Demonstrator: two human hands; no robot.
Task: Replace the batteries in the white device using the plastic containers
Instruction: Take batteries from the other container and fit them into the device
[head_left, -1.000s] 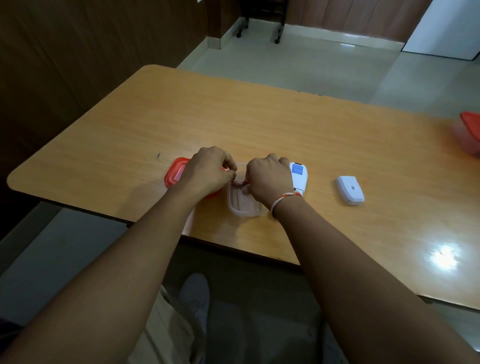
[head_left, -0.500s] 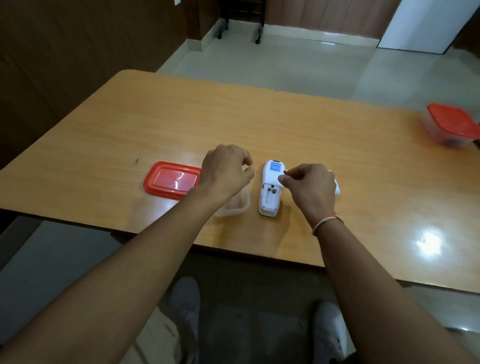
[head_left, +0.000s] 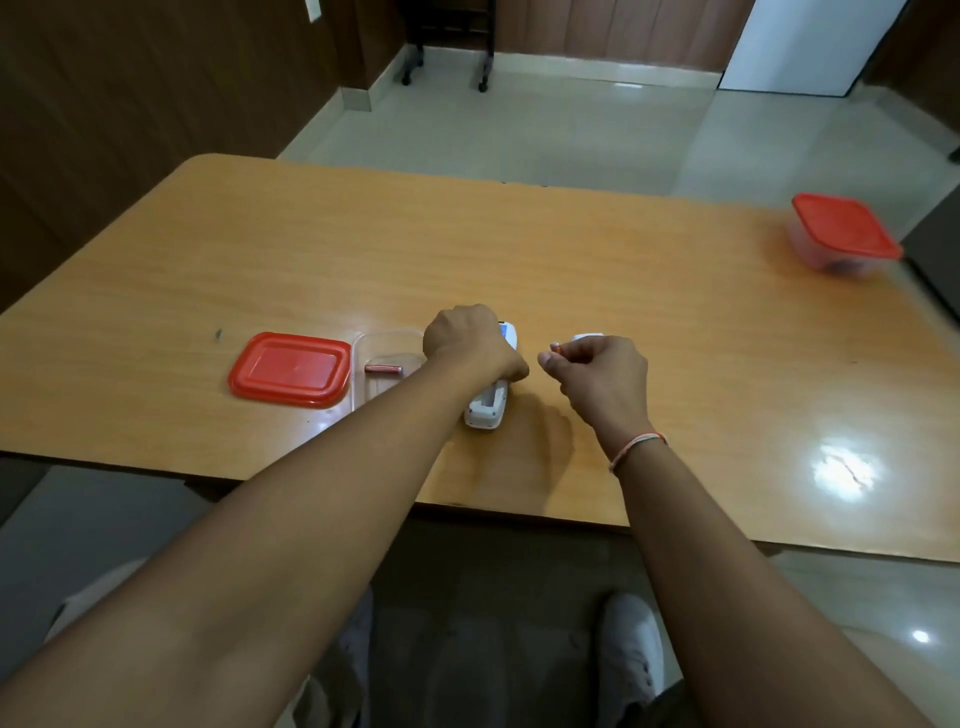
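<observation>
The white device (head_left: 488, 405) lies on the wooden table (head_left: 571, 249) with its battery bay facing up. My left hand (head_left: 470, 345) rests over its upper half and grips it. To the right, my right hand (head_left: 597, 376) pinches a small red battery (head_left: 556, 347) between thumb and fingers, just above the table. A clear open container (head_left: 387, 345) sits left of the device with one red battery (head_left: 383, 369) inside. Its red lid (head_left: 291, 369) lies flat beside it. The device's white cover (head_left: 587, 336) peeks out behind my right hand.
A second clear container with a red lid (head_left: 841, 236) stands at the table's far right edge. The near table edge runs just below my forearms. Tiled floor and a wheeled stand lie beyond the table.
My left hand has left the clear container and settled onto the device. My right hand has drawn right, away from the device, still pinching the battery. The container's inside now shows.
</observation>
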